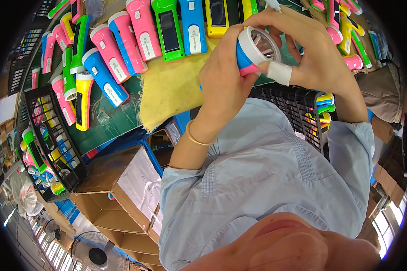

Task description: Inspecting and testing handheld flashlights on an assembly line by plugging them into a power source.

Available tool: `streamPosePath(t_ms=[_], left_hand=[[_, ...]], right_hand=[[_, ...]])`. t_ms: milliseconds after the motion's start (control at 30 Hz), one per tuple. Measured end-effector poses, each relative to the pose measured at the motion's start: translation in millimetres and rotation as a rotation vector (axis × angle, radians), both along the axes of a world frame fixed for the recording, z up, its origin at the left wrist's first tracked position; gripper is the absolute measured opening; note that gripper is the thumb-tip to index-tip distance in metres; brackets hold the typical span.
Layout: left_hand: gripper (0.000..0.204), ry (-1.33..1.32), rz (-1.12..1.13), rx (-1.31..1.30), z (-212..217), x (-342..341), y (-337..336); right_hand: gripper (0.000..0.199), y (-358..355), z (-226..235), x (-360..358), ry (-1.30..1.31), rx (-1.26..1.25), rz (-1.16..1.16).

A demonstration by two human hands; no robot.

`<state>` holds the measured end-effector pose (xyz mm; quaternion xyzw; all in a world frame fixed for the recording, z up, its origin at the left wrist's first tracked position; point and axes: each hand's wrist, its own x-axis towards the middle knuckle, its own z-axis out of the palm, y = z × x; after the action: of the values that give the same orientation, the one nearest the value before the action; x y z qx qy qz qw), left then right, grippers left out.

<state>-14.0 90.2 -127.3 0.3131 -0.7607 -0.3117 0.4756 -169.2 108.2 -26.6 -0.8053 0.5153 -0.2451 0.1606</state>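
Gripping a blue-and-pink flashlight [253, 52] with both hands clamped, left hand [224, 79] on its body, right hand [309, 52] at its lens ring, I judge seating it needs a careful twist.

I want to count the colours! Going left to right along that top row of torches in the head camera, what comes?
Pink torch → green torch → blue torch → yellow torch → the blue-and-pink torch held in both hands.

Ahead of my fingers [276, 27]: row of torches [167, 29], packed tight, no gap | just below-left: bare yellow cloth [176, 86], open room | right: black crate [298, 106] blocks | far left: second crate [49, 135], full.
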Motion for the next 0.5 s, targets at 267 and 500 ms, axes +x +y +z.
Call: streamPosePath(t_ms=[267,500], left_hand=[[0.066,0.011,0.022,0.0,-5.0,-0.8,1.0],[0.065,0.021,0.016,-0.016,-5.7,-2.5,-0.2]], right_hand=[[0.048,0.5,10.8,8.8,0.114,0.118,-0.091],[0.047,-33.7,-26.8,1.4,-0.258,-0.207,0.219]])
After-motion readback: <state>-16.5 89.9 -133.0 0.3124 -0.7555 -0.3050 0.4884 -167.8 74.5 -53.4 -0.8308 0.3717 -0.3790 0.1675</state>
